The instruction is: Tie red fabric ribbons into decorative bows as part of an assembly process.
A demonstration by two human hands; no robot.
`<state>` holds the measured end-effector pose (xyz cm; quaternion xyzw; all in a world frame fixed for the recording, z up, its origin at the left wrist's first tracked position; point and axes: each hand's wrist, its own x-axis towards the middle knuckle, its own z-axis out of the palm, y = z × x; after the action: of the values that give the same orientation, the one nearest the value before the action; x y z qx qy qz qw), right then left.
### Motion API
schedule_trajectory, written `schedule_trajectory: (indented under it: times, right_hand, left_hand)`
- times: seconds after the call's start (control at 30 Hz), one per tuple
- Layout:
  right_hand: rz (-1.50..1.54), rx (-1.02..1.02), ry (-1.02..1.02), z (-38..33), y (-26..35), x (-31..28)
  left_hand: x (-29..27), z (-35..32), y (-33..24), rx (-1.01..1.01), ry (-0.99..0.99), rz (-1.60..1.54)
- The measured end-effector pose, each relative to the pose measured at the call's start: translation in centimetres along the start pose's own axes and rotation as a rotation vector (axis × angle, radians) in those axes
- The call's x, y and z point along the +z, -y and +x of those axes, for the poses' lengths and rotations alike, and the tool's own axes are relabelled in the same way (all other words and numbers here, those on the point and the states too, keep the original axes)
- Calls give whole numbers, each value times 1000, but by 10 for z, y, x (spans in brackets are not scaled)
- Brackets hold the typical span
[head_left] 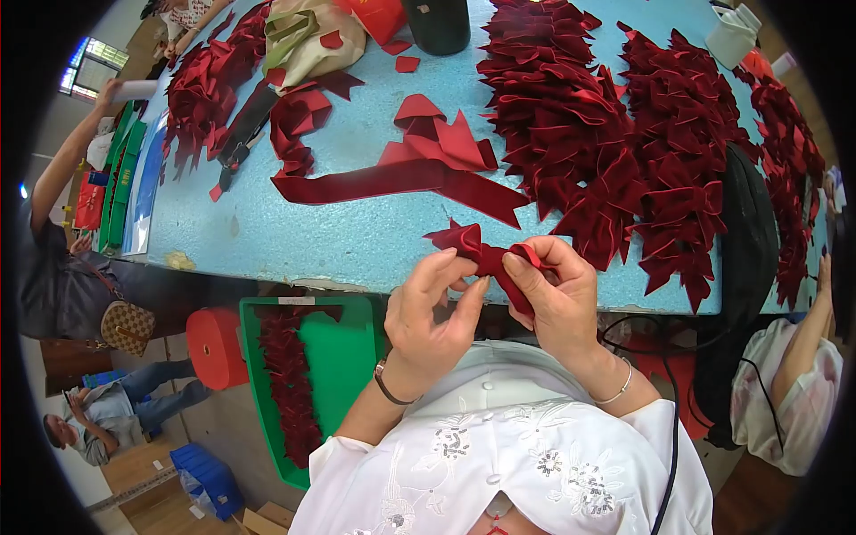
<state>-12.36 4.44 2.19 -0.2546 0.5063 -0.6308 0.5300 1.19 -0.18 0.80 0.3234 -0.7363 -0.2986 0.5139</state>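
Note:
A dark red velvet ribbon bow (489, 259) is held up between my hands at the table's near edge. My right hand (560, 290) pinches its right loop between thumb and fingers, and a ribbon tail hangs below. With fingers curled and thumb bent in, my left hand (434, 308) grips the bow's left side; its exact fingertip contact is partly hidden. Just beyond the bow, a long strip of red ribbon (357, 185) lies across the blue table (241, 234). Lighter red cut ribbon pieces (437, 143) lie behind that strip.
Finished bows pile in long rows (562, 107) at the right and in a heap (209, 98) at far left. Scissors (236, 152), a cloth bag (312, 40) and a dark cup (437, 27) stand behind. A green crate (348, 392) holds bows below. Other people sit on both sides.

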Motion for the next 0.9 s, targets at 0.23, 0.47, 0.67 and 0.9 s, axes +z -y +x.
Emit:
schedule_trajectory:
  times: [0.23,0.47,0.67,0.9]
  right_hand:
    - [-18,-28,15,-1,-2,4]
    - [-109,-126,8,1,-6,0]
    - [-208,-217,18,3,-6,-1]
    - [-211,-212,0,5,-5,-3]
  left_hand:
    - [3,-8,12,86,-34,53]
    - [-10,1,6,-420,-23,-569]
    - [-20,3,9,-622,62,-797]
    - [-4,-4,-2,-290,53,-270]
